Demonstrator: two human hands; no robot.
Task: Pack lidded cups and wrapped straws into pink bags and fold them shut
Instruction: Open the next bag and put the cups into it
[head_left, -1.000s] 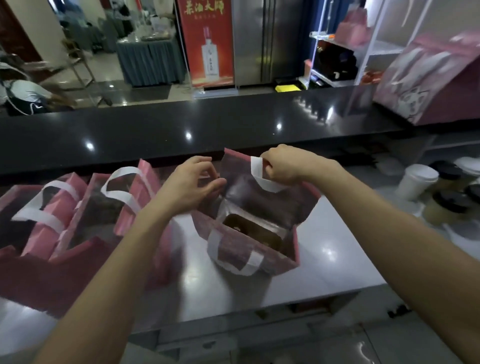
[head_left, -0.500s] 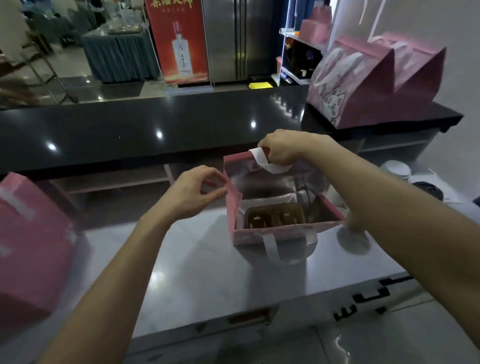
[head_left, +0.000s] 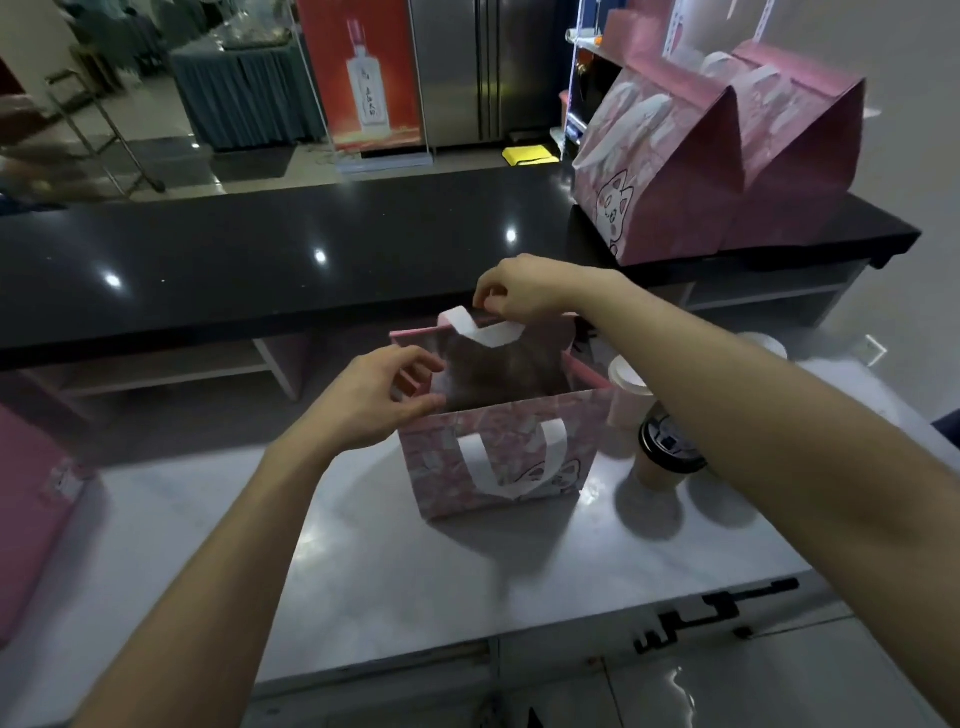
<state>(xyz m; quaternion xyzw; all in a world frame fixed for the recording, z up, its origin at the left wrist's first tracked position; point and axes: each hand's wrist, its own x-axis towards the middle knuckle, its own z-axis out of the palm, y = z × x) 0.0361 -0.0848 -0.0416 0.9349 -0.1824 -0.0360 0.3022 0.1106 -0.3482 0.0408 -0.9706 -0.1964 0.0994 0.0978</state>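
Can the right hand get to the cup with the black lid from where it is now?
Probably yes. The right hand pinches the open bag's far handle, and the black-lidded cup stands just right of the bag, under that forearm, nothing covering it.

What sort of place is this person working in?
Probably a drinks shop's counter: lidded takeaway cups stand on the worktop, folded pink bags wait on the black bar, and an advertising banner stands beyond.
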